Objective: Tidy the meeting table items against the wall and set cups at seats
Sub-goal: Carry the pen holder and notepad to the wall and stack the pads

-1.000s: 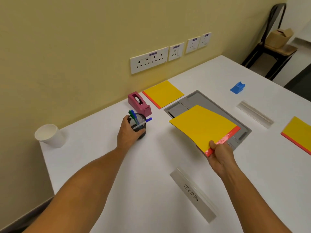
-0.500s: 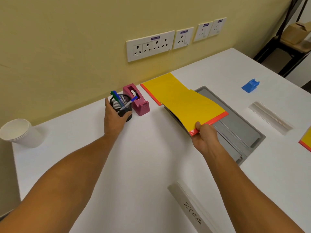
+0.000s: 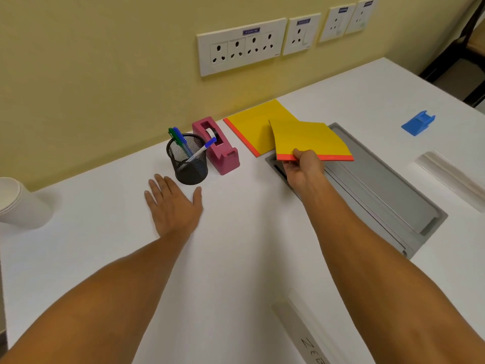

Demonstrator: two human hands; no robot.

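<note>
Our left hand (image 3: 173,206) has let go of the mesh pen holder (image 3: 188,160), which now stands by the wall just beside the pink tape dispenser (image 3: 216,145); the hand lies flat and relaxed on the table (image 3: 236,258). Our right hand (image 3: 304,168) pinches a yellow notepad (image 3: 309,140) by its red edge, carried over the notepad (image 3: 256,127) already at the wall, so stacking looks next, and the paper cups (image 3: 18,203) wait

Along the wall on the desk (image 3: 236,258): pen holder (image 3: 188,158), tape dispenser (image 3: 216,145) right beside it, then a notepad (image 3: 256,127). A cup (image 3: 18,203) stands far left.
</note>
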